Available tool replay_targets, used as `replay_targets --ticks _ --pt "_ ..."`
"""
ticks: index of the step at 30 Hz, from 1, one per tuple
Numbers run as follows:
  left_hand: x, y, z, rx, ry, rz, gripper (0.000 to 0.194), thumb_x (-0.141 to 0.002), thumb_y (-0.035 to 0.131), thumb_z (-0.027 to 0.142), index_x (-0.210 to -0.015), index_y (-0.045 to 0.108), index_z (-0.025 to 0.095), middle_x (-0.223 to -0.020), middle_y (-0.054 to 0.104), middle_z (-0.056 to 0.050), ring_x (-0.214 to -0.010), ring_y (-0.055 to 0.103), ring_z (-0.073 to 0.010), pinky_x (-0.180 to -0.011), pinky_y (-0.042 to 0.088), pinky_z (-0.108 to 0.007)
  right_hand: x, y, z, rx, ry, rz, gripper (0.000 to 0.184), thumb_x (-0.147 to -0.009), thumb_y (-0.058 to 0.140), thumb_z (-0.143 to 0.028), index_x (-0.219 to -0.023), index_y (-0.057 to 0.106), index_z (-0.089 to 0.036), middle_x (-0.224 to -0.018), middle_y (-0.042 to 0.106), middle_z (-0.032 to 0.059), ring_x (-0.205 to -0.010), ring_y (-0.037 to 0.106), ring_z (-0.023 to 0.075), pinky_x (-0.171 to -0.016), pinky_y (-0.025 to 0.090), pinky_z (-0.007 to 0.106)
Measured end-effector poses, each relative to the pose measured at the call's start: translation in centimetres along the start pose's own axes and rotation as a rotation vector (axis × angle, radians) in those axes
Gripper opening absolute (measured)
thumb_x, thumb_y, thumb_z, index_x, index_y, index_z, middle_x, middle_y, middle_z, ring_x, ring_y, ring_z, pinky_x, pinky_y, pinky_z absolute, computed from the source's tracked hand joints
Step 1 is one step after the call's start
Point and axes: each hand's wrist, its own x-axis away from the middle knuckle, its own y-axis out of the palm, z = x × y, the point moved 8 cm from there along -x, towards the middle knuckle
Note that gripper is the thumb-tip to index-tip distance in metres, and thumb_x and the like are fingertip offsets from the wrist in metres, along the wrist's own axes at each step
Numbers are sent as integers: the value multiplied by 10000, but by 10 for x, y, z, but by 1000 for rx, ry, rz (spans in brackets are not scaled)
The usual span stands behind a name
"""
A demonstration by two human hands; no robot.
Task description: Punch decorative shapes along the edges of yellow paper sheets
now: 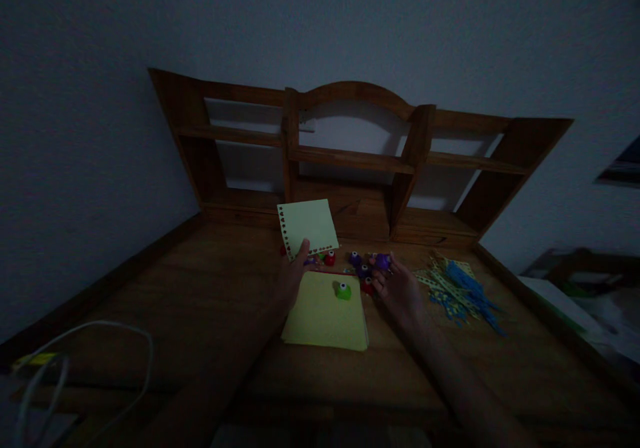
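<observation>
My left hand (pixel 295 276) grips a pale yellow sheet of paper (pixel 309 225) by its lower edge, thumb on top. Small shapes are punched in rows along its left and bottom edges. Between the fingers of my right hand (pixel 397 291) is a purple craft punch (pixel 383 262) with an eye on it. Beside that hand stand darker purple punches (pixel 355 259) and a red punch (pixel 367 285). Another red punch (pixel 329 258) sits near my left hand. A green punch (pixel 343 291) rests on a stack of yellow paper (pixel 325 321) between my hands.
Right of my right hand lies a heap of punched yellow strips (pixel 453 288) and blue shreds (pixel 470 285). A wooden shelf unit (pixel 350 161) stands at the back of the wooden desk (pixel 235 268). A white cable (pixel 145 335) loops at the lower left.
</observation>
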Motion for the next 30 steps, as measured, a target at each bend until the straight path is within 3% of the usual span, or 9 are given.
replay_targets --ticks 4,9,16,22,27,30 --pt "6 10 11 109 21 -41 521 -769 635 527 -1100 583 127 -843 725 -110 -679 695 -207 -632 544 -299 0 -2 -1 -22 4 13 123 -872 578 -291 -862 656 -196 -849 729 33 -640 654 116 -599 566 219" --pt "3 9 8 147 1 -55 512 -788 627 514 -1092 565 107 -893 727 -158 -825 707 -261 -788 548 -367 1 0 -2 -4 3 16 130 -870 580 -301 -843 647 -193 -819 730 38 -609 646 115 -576 560 219" --pt "5 14 11 292 22 -178 411 -866 536 433 -1143 518 130 -1201 629 -186 -1185 558 -249 -1063 400 -393 4 2 -5 -12 -16 41 104 -856 585 -273 -819 636 -189 -801 728 50 -571 632 111 -544 548 208" --pt "5 12 21 209 162 -167 471 -836 548 287 -1262 436 118 -1346 511 -195 -1203 543 -241 -1093 362 -421 3 2 -6 -8 -7 32 122 -864 570 -275 -826 641 -183 -788 723 55 -548 622 111 -544 551 215" --pt "-1 11 13 238 143 -234 469 -906 400 422 -1247 447 103 -1383 459 -224 -1210 537 -234 -1090 355 -444 3 1 -6 -3 -10 36 116 -848 590 -280 -825 642 -179 -785 721 58 -551 627 119 -540 555 220" --pt "-1 10 14 141 168 -179 489 -904 439 446 -1274 443 126 -1368 480 -217 -1187 556 -250 -1044 400 -457 4 0 -6 -7 -20 41 106 -851 586 -274 -823 639 -187 -794 722 55 -568 631 115 -554 556 213"
